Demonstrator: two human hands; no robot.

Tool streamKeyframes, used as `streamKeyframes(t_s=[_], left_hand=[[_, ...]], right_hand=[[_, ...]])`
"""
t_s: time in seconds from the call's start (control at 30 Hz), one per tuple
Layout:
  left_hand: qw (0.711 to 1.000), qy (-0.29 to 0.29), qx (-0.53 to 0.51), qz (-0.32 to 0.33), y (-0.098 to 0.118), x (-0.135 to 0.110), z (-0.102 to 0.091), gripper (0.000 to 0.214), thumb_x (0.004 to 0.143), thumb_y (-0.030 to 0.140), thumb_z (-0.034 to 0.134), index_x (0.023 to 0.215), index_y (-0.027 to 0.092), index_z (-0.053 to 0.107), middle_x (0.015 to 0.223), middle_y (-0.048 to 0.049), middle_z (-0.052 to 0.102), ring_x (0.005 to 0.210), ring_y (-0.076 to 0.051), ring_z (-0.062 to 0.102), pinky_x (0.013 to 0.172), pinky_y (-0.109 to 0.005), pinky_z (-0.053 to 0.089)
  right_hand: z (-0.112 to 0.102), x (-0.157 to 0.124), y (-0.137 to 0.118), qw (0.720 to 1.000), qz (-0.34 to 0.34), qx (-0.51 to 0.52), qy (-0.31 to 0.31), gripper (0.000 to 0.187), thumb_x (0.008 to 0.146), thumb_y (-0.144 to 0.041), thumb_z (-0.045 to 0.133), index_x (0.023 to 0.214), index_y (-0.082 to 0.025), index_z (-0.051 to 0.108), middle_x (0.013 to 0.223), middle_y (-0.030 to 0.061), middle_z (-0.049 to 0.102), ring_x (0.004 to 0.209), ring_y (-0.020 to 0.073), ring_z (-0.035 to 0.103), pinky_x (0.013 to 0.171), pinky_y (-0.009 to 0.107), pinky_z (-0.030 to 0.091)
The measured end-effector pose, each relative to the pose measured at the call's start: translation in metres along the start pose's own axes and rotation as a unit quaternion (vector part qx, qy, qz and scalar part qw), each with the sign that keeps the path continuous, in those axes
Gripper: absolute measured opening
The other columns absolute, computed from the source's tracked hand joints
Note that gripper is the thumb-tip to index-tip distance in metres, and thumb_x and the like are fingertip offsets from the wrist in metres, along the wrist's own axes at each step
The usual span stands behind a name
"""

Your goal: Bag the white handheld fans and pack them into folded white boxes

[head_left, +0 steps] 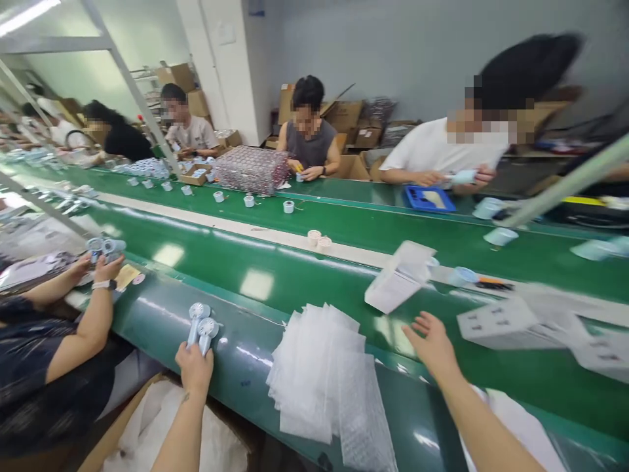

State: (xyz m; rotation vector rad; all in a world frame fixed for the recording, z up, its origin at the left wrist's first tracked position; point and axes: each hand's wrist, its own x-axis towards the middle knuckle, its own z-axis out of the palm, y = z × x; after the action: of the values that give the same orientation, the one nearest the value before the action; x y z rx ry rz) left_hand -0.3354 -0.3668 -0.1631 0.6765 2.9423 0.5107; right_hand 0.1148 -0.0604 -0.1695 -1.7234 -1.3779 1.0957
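My left hand (pixel 194 367) is closed round the handles of two small white handheld fans (pixel 201 328), held upright at the near edge of the green conveyor (pixel 255 262). My right hand (pixel 432 344) is open with fingers spread, empty, reaching out over the belt. It is just below a white carton (pixel 399 278) lying tilted on the belt. Between my hands lies a stack of clear bubble-wrap bags (pixel 324 377) on the near ledge.
More white cartons (pixel 501 324) lie to the right. A person at my left holds fans (pixel 105 248). Across the belt sit several people, with a blue tray (pixel 428 198), a wrapped bundle (pixel 251 169) and small round parts (pixel 288 206). A lined cardboard box (pixel 147 432) is below my left arm.
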Motion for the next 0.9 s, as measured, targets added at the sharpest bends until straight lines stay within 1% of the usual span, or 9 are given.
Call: streamKeyframes(t_s=[0.07,0.13,0.23,0.3,0.4,0.6,0.67,0.73,0.9], left_hand=[[0.995,-0.007,-0.091,-0.029,0.011,-0.016,-0.001,0.034,0.077,0.036,0.059,0.095,0.008,0.064,0.114,-0.0234,0.058,0.121,-0.04,0.048,0.1,-0.05,0.039],[0.956,-0.095,-0.264,-0.088,0.034,-0.048,0.002,0.045,0.069,0.051,0.067,0.091,0.011,0.066,0.092,-0.0131,0.066,0.098,-0.034,0.061,0.085,-0.044,0.048],[0.787,-0.334,-0.506,-0.119,0.089,-0.123,0.01,0.057,0.058,0.06,0.076,0.091,0.014,0.068,0.074,-0.0048,0.067,0.071,-0.022,0.064,0.069,-0.035,0.05],[0.722,-0.434,-0.529,-0.107,0.128,-0.174,0.018,0.054,0.056,0.057,0.081,0.087,0.013,0.07,0.066,-0.0033,0.066,0.062,-0.018,0.061,0.063,-0.031,0.049],[0.699,-0.494,-0.516,-0.029,0.176,-0.227,0.029,0.057,0.061,0.059,0.079,0.093,0.012,0.071,0.079,-0.0073,0.07,0.076,-0.022,0.064,0.075,-0.034,0.05],[0.625,-0.557,-0.547,0.006,0.223,-0.251,0.031,0.071,0.051,0.047,0.089,0.108,0.015,0.061,0.097,-0.0098,0.069,0.095,-0.025,0.064,0.087,-0.035,0.047],[0.633,-0.539,-0.555,-0.006,0.228,-0.246,0.026,0.07,0.053,0.043,0.087,0.11,0.016,0.057,0.094,-0.008,0.068,0.089,-0.024,0.064,0.083,-0.034,0.048],[0.682,-0.514,-0.52,0.018,0.228,-0.235,0.021,0.062,0.059,0.041,0.082,0.11,0.017,0.056,0.092,-0.0069,0.067,0.084,-0.022,0.063,0.078,-0.032,0.048],[0.853,-0.376,-0.312,0.185,0.217,-0.178,0.016,0.042,0.067,0.033,0.069,0.105,0.018,0.057,0.095,-0.008,0.066,0.091,-0.026,0.062,0.084,-0.036,0.047]], right_hand=[[0.004,-0.059,0.004,0.992,0.074,0.053,-0.085,0.054,0.053,-0.054,0.069,0.098,-0.026,0.058,0.096,0.0102,0.066,0.1,0.0371,0.064,0.087,0.057,0.051],[0.021,-0.119,0.007,0.975,0.106,0.088,-0.175,0.033,0.055,-0.054,0.072,0.075,-0.028,0.064,0.071,0.0051,0.066,0.077,0.0346,0.068,0.072,0.053,0.055],[0.051,-0.18,0.004,0.928,0.15,0.172,-0.296,0.035,0.057,-0.064,0.074,0.074,-0.033,0.07,0.08,0.0038,0.074,0.084,0.0333,0.071,0.072,0.05,0.057],[0.059,-0.194,0.001,0.892,0.171,0.241,-0.342,0.047,0.059,-0.077,0.066,0.081,-0.036,0.071,0.09,0.0014,0.076,0.095,0.0324,0.07,0.08,0.051,0.056],[0.044,-0.191,0.002,0.868,0.183,0.302,-0.348,0.061,0.067,-0.085,0.05,0.085,-0.03,0.071,0.088,0.0033,0.076,0.098,0.0323,0.07,0.087,0.052,0.053],[-0.003,-0.19,0.008,0.892,0.118,0.322,-0.295,0.053,0.077,-0.073,0.056,0.096,-0.025,0.068,0.097,0.0091,0.074,0.099,0.0311,0.069,0.089,0.049,0.053],[-0.011,-0.176,0.003,0.916,0.085,0.279,-0.274,0.048,0.071,-0.068,0.065,0.095,-0.026,0.068,0.097,0.0078,0.074,0.098,0.0316,0.069,0.085,0.048,0.055],[-0.019,-0.136,-0.008,0.947,0.078,0.237,-0.203,0.049,0.068,-0.063,0.07,0.1,-0.026,0.066,0.097,0.0076,0.073,0.098,0.032,0.069,0.085,0.048,0.055],[-0.037,0.047,-0.05,0.988,0.067,0.132,0.051,0.088,0.067,-0.059,0.067,0.138,-0.021,0.033,0.136,0.0176,0.052,0.133,0.0355,0.044,0.107,0.051,0.041]])
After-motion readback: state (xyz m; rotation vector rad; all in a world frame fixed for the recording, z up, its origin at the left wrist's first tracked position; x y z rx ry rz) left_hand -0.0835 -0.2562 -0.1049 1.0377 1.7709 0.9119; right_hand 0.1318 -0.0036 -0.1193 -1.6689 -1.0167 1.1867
